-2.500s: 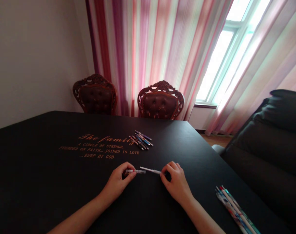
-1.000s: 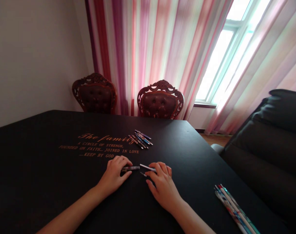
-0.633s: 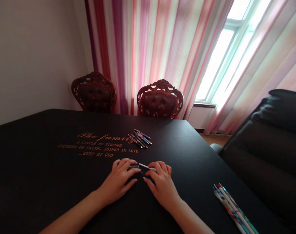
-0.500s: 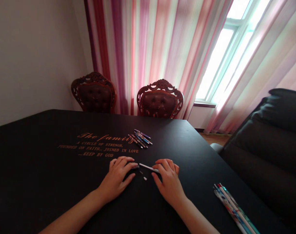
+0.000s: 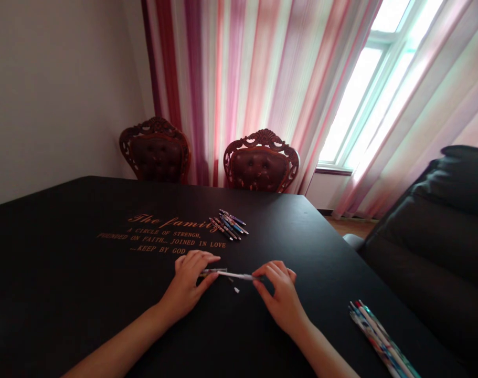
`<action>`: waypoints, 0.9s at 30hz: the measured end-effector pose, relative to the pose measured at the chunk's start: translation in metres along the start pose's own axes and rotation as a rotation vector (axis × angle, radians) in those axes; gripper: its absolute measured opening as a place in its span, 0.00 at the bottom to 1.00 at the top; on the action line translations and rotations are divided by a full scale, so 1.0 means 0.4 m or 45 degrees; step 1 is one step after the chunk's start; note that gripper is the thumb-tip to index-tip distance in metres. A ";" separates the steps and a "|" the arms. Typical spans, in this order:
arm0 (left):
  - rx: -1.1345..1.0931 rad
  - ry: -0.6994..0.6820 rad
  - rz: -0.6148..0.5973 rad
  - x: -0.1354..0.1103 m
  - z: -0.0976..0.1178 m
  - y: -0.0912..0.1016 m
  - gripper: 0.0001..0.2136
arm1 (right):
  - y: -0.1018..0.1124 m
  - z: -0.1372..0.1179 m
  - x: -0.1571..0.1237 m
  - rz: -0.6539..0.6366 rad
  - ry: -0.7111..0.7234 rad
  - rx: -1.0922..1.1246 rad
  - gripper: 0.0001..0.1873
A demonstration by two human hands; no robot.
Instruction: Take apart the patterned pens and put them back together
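My right hand (image 5: 281, 291) pinches the right end of a thin white pen refill (image 5: 234, 274) between thumb and fingers. The refill lies nearly level, and its left end reaches the thumb tip of my left hand (image 5: 191, 278). Between that hand's thumb and fingers is a slim, clear pen barrel (image 5: 222, 270), partly covered by the hand, just behind the refill's end. A small white pen piece (image 5: 236, 290) lies on the black table (image 5: 152, 325) between my hands. Beside it is a tiny dark part (image 5: 231, 280), too small to make out.
Several patterned pens (image 5: 230, 226) lie in a loose pile beyond my hands. More pens (image 5: 380, 336) lie side by side near the table's right edge. Two carved chairs (image 5: 262, 163) (image 5: 156, 152) stand across the table, and a black leather seat (image 5: 435, 247) is at the right.
The refill's left end has come to my left thumb, and the refill now lies more level. More of the clear barrel shows at my left hand. The view has shifted slightly.
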State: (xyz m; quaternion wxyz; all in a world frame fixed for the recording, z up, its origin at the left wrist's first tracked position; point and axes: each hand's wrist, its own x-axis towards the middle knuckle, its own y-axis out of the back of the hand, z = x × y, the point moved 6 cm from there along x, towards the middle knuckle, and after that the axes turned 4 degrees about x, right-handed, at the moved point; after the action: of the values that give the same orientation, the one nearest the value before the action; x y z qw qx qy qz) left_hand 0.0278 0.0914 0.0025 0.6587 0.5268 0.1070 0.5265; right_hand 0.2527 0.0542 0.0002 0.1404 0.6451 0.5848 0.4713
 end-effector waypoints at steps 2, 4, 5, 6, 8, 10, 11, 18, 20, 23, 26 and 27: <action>0.019 -0.058 -0.040 -0.001 0.013 0.000 0.09 | -0.008 -0.014 -0.003 -0.041 0.022 0.024 0.05; 0.035 -0.106 -0.066 -0.002 0.023 0.000 0.06 | -0.014 -0.020 -0.005 -0.065 0.019 0.064 0.05; 0.038 -0.124 -0.071 -0.003 0.026 0.001 0.06 | -0.015 -0.019 -0.005 -0.068 0.010 0.090 0.05; 0.040 -0.137 -0.075 -0.003 0.028 0.000 0.06 | -0.015 -0.016 -0.004 -0.066 -0.001 0.120 0.05; 0.042 -0.137 -0.077 -0.003 0.027 0.000 0.06 | -0.010 -0.003 -0.002 -0.046 -0.031 0.191 0.05; 0.039 -0.108 -0.070 -0.001 0.020 -0.001 0.06 | -0.004 0.020 0.001 -0.017 -0.065 0.278 0.05; 0.035 -0.087 -0.065 0.000 0.016 -0.001 0.06 | 0.000 0.033 0.002 -0.004 -0.082 0.327 0.05; -0.001 -0.091 -0.086 0.002 0.022 0.003 0.06 | 0.025 0.110 0.010 0.138 -0.173 0.497 0.09; -0.002 -0.151 -0.140 -0.001 0.037 0.001 0.05 | 0.028 0.101 0.011 0.143 -0.140 0.448 0.08; 0.025 -0.225 -0.215 -0.007 0.055 -0.004 0.03 | 0.018 0.065 0.009 0.051 -0.071 0.298 0.06; 0.065 -0.260 -0.269 -0.010 0.065 -0.010 0.02 | 0.006 0.024 0.003 -0.026 0.007 0.157 0.06; 0.075 -0.265 -0.279 -0.011 0.066 -0.012 0.02 | 0.004 0.012 0.002 -0.027 0.034 0.133 0.07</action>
State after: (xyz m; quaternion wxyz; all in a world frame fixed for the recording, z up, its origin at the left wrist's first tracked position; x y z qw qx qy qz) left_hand 0.0470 0.0732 0.0078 0.7040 0.5828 0.1104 0.3906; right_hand 0.2575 0.0561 -0.0007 0.1037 0.6391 0.6171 0.4471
